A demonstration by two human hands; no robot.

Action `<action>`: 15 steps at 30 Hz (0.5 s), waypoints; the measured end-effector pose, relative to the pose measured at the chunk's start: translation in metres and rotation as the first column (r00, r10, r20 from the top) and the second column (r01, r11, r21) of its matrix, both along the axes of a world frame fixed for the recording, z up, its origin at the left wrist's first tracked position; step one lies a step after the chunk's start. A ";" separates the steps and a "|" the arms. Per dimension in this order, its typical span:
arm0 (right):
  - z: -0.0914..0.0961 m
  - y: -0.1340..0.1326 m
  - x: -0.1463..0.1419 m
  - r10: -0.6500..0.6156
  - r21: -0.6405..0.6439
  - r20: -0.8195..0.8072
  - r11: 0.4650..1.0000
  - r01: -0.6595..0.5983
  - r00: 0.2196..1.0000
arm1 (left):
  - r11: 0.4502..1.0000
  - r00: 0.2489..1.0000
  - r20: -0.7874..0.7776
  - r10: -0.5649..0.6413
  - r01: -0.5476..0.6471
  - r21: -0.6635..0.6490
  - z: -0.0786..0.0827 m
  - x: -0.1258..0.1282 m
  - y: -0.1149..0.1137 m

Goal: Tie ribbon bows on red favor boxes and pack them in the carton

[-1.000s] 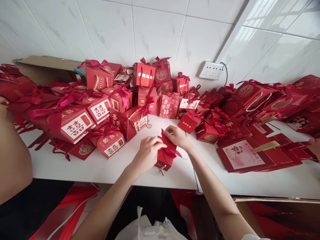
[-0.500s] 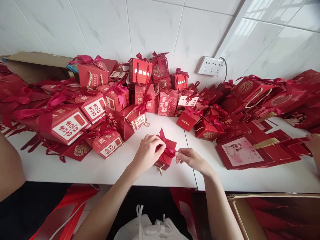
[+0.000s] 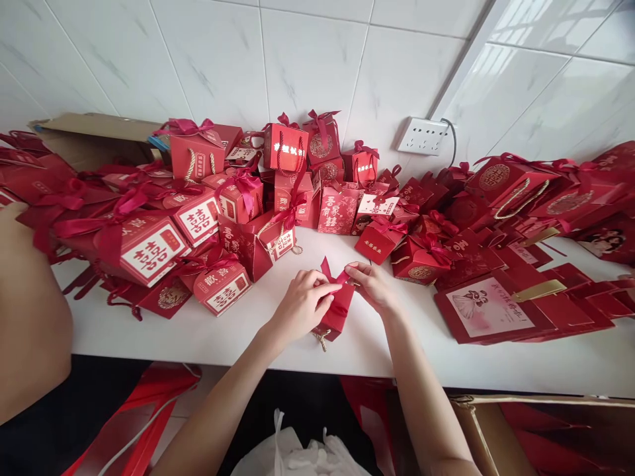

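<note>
A small red gift box point(image 3: 333, 322) stands on the white table in front of me, a gold cord handle point(image 3: 321, 340) hanging at its near side. Over its top runs a dark pink ribbon point(image 3: 338, 283). My left hand point(image 3: 305, 301) is closed, thumb and fingers pinching the ribbon at the box's left side. On the right, my right hand point(image 3: 370, 284) pinches the ribbon's other part between thumb and forefinger, just above the box. The exact shape of the ribbon between my fingers is partly hidden.
Finished-looking red boxes with bows point(image 3: 149, 251) are heaped at the left and back. Flat red bags point(image 3: 496, 307) lie at the right. A power strip point(image 3: 421, 136) is on the wall. Another person's arm point(image 3: 37, 291) is at the left edge; an open carton point(image 3: 476, 423) stands below right.
My right hand has moved up and slightly left, from beside the box to above its far right side, ribbon in its fingers. My left hand stays at the ribbon; the view has shifted slightly.
</note>
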State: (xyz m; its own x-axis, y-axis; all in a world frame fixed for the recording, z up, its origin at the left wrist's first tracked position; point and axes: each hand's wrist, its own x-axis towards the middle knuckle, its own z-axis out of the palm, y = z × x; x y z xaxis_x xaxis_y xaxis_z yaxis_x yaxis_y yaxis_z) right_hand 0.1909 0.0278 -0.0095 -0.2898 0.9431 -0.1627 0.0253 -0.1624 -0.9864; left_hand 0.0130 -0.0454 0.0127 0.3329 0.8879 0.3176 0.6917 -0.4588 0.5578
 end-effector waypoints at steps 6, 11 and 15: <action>-0.009 -0.014 0.001 -0.261 0.066 0.142 0.965 0.254 0.955 | 1.000 1.000 -0.009 0.018 -0.018 0.020 -0.006 0.000 0.002; 0.003 -0.059 0.013 -0.249 0.392 0.229 0.908 0.145 0.941 | 1.000 0.999 0.048 0.005 -0.004 -0.010 -0.004 -0.003 0.004; 0.010 -0.083 0.007 -0.127 0.518 0.445 0.844 -0.138 0.887 | 0.999 0.994 0.106 0.000 0.005 -0.050 -0.001 -0.004 0.005</action>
State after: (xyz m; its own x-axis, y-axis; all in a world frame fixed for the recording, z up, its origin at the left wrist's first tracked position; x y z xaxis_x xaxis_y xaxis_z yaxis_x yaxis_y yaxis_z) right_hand 0.1978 -0.0548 0.0000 -0.3156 0.9179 0.2404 0.4801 0.3730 -0.7940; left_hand 0.0093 -0.0403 0.0116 0.3015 0.9029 0.3062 0.6261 -0.4297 0.6506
